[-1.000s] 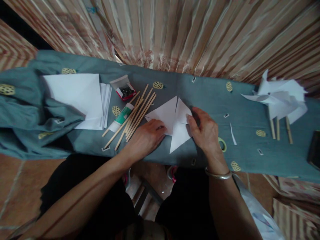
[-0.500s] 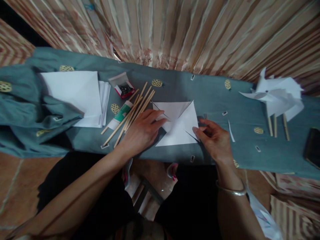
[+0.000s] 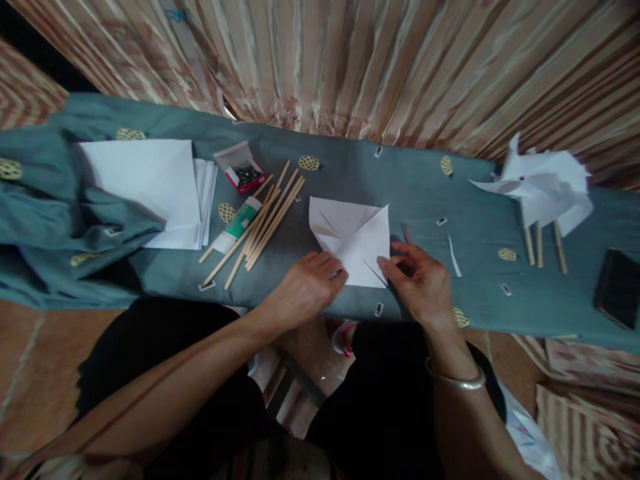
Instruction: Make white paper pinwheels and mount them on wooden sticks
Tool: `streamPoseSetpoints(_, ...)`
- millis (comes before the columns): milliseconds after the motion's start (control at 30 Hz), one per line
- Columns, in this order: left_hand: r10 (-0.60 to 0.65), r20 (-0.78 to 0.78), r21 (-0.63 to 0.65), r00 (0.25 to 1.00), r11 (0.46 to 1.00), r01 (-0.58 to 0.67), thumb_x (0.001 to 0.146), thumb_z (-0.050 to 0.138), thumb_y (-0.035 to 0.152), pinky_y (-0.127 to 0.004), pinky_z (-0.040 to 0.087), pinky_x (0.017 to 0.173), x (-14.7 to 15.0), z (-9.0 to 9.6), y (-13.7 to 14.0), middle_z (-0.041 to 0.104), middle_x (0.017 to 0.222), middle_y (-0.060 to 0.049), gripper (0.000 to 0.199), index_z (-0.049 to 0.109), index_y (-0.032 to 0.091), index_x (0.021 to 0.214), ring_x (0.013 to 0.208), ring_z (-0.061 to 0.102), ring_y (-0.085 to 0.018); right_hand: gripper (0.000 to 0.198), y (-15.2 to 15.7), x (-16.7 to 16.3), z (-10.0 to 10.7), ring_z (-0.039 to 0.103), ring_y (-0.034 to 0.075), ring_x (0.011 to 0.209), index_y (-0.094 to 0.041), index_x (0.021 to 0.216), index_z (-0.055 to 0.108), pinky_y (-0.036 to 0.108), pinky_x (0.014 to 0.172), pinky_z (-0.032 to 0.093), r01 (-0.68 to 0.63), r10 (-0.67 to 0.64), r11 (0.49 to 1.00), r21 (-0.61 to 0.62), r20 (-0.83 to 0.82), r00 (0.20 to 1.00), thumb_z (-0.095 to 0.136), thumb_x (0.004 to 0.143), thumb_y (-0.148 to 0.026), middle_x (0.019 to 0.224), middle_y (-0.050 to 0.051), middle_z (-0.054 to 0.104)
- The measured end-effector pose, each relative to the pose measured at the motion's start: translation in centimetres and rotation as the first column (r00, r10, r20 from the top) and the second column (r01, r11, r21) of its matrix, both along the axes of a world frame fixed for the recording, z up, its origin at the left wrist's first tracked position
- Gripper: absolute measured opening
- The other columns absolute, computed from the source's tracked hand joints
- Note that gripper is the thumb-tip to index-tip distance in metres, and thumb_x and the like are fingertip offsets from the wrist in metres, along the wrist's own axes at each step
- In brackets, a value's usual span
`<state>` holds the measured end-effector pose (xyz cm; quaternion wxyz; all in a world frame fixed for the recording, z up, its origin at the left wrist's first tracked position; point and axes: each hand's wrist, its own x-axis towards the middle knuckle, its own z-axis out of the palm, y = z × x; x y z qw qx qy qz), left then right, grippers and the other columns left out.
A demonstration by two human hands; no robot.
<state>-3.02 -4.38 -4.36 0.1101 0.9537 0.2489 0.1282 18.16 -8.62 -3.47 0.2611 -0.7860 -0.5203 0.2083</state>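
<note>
A square of white paper (image 3: 357, 217) lies in front of me, with slits running in from its corners. At the sheet's near left corner is my left hand (image 3: 311, 288), its fingers curled together on the paper and covering that corner. My right hand (image 3: 421, 280) pinches the right edge between thumb and fingers, close to the near right slit. The far left part of the sheet lifts a little from the cloth.
Several wooden sticks (image 3: 275, 220), a green-and-white glue tube (image 3: 240, 223) and an open box of dark pins (image 3: 246, 176) lie left. Beyond is a paper stack (image 3: 145, 180). Paper pinwheels on sticks (image 3: 547, 183) and a phone (image 3: 619, 288) lie right, past a paper sliver (image 3: 454, 255).
My left hand has moved from the sheet's far left slit down to its near left corner, and its fingers have closed there. The right hand stays at the right edge.
</note>
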Motion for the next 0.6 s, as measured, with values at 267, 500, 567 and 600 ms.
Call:
streamPoseSetpoints(267,0.026,0.02,-0.072,0.999,0.997,-0.024,0.093,0.049,0.015,-0.03,0.048,0.066,-0.2,-0.1,-0.2,0.064,0.087,-0.008,0.016,0.064,0.012,0.087,0.08,0.059,-0.019,0.04,-0.5,0.7,-0.6,0.056,0.027,0.124,-0.023,0.119,0.066,0.052,0.106,0.045,-0.318,0.284,0.927,0.201,0.178,0.942,0.05,0.084,-0.015,0.13,0.009,0.063)
streamPoseSetpoints(500,0.063,0.139,-0.215,0.988,0.976,-0.032,0.095,0.046,0.019,-0.029,0.051,0.074,-1.7,0.3,0.4,0.066,0.089,-0.008,0.023,0.066,0.012,0.088,0.084,0.063,-0.018,0.032,-0.9,1.2,0.1,0.054,0.024,0.128,-0.03,0.111,0.07,0.05,0.107,0.045,-0.391,0.431,0.894,0.218,-0.184,0.883,0.062,0.082,-0.019,0.141,0.004,0.055)
streamPoseSetpoints(567,0.056,0.14,-0.245,0.989,0.969,-0.02,0.095,0.047,0.02,-0.029,0.051,0.074,-2.0,0.5,0.4,0.066,0.089,-0.008,0.023,0.067,0.012,0.088,0.083,0.063,-0.018,0.022,-0.8,0.8,0.1,0.056,0.024,0.126,-0.03,0.102,0.073,0.05,0.105,0.047,-0.41,0.46,0.881,0.238,-0.223,0.86,0.066,0.082,-0.023,0.138,0.004,0.058)
streamPoseSetpoints(600,0.061,0.142,-0.255,0.988,0.967,-0.023,0.094,0.048,0.02,-0.029,0.052,0.074,-2.1,0.5,0.4,0.067,0.089,-0.008,0.022,0.068,0.013,0.088,0.083,0.063,-0.018,0.017,-0.7,0.6,0.0,0.057,0.024,0.125,-0.03,0.097,0.074,0.049,0.104,0.048,-0.413,0.467,0.877,0.247,-0.229,0.854,0.067,0.083,-0.025,0.136,0.003,0.059)
